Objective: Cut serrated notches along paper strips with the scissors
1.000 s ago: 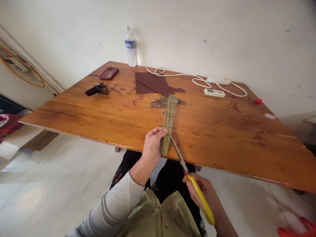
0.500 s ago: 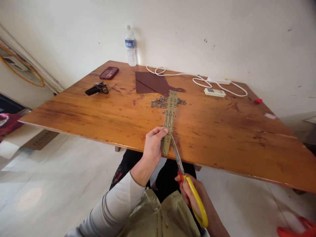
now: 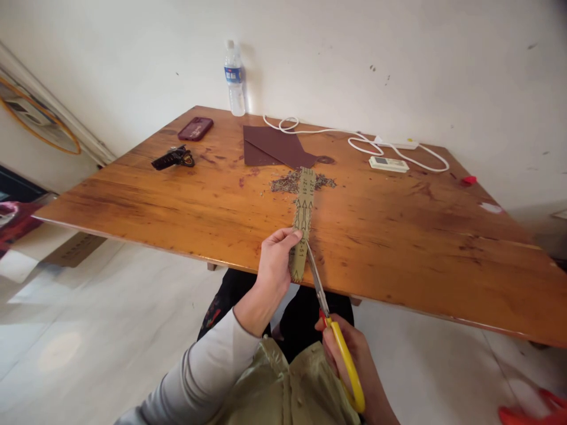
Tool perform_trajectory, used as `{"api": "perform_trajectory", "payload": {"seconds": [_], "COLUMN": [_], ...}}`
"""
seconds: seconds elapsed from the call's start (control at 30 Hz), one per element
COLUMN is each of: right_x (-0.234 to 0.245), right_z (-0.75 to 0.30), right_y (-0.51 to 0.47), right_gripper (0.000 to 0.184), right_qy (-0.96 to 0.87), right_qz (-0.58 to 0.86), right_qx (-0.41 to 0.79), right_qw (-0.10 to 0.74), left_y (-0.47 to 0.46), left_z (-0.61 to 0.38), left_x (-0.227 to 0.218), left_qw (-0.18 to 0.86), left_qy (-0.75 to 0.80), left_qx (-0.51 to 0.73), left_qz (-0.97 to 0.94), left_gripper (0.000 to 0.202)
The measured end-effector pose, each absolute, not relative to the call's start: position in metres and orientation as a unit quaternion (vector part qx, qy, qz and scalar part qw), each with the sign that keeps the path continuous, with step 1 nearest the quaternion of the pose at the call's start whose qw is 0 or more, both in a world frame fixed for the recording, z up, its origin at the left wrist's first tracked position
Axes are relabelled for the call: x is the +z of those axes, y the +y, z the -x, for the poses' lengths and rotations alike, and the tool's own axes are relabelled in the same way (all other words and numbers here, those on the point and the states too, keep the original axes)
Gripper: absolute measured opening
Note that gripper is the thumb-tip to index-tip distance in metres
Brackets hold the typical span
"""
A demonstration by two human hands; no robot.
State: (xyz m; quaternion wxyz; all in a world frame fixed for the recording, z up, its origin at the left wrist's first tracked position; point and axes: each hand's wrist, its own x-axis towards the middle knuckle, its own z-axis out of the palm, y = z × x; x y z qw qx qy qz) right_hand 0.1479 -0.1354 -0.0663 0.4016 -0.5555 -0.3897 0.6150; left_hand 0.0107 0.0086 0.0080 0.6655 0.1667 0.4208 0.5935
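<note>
My left hand [image 3: 273, 260] pinches the near end of a long tan strip [image 3: 303, 215] printed with arrows, which lies lengthwise over the wooden table [image 3: 398, 236] and overhangs its front edge. My right hand [image 3: 349, 354] grips yellow-handled scissors [image 3: 330, 330]. Their blades meet the strip's right edge just beside my left thumb. A heap of small cut scraps [image 3: 287, 183] lies around the strip's far end.
Dark brown sheets [image 3: 272, 147] lie beyond the scraps. A water bottle [image 3: 234, 79] stands by the wall. A dark red phone [image 3: 195, 128], a black tool [image 3: 172, 158], a white cable [image 3: 354, 141] and a small white device [image 3: 388, 164] are on the table.
My right hand with the scissors has drawn left and closer to my body, so the scissors now point more steeply up at the strip. The left hand has kept its hold.
</note>
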Motion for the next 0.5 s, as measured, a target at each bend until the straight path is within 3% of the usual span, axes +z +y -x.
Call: {"api": "perform_trajectory", "payload": {"seconds": [0.27,0.4,0.5], "right_x": [-0.073,-0.065,-0.042], "right_z": [-0.156,-0.163,-0.167], "right_y": [-0.146,-0.141,-0.115], "right_gripper": [0.062,0.067,0.06], "right_qy": [-0.392,-0.382,-0.373], "right_qz": [0.547,0.531,0.545], "right_qx": [0.623,0.599,0.583], "right_qw": [0.399,0.461,0.473], "left_y": [0.011,0.013,0.012], "left_z": [-0.007,-0.007,-0.008], "left_x": [0.01,0.012,0.014], "left_qw": [0.673,0.683,0.691], "left_qy": [0.443,0.443,0.435], "left_qx": [0.569,0.559,0.549], "left_qz": [-0.163,-0.156,-0.18], "left_gripper": [0.022,0.028,0.027]}}
